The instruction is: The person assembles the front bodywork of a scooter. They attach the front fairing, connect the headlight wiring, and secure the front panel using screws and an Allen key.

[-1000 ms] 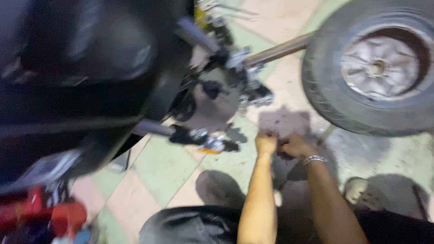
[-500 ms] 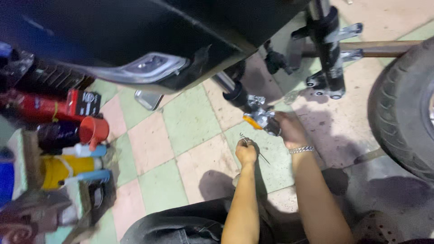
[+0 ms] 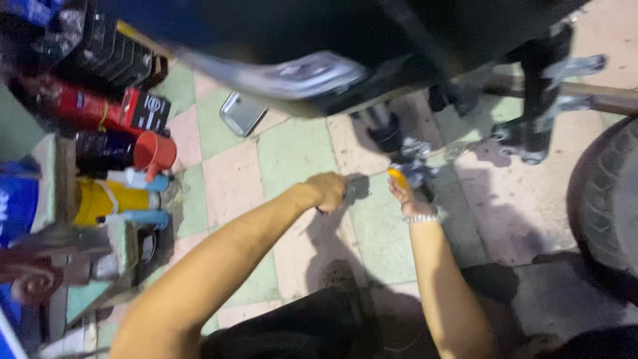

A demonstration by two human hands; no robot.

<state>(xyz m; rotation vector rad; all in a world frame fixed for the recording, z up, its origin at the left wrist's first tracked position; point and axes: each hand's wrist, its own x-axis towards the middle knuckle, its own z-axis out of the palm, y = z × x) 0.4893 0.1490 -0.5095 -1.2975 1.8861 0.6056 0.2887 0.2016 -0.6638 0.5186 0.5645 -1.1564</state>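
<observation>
Left hand fisted, contents unclear, right hand pinching orange-tipped part, axis blurred

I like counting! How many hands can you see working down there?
2. The person's left hand is closed in a fist over the tiled floor. The person's right hand touches a small orange part under the dark vehicle body. Its fingers are partly hidden.

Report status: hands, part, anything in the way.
Left hand closed, contents hidden. Right hand at orange-tipped fitting under black bodywork. Tyre off right, apart.
</observation>
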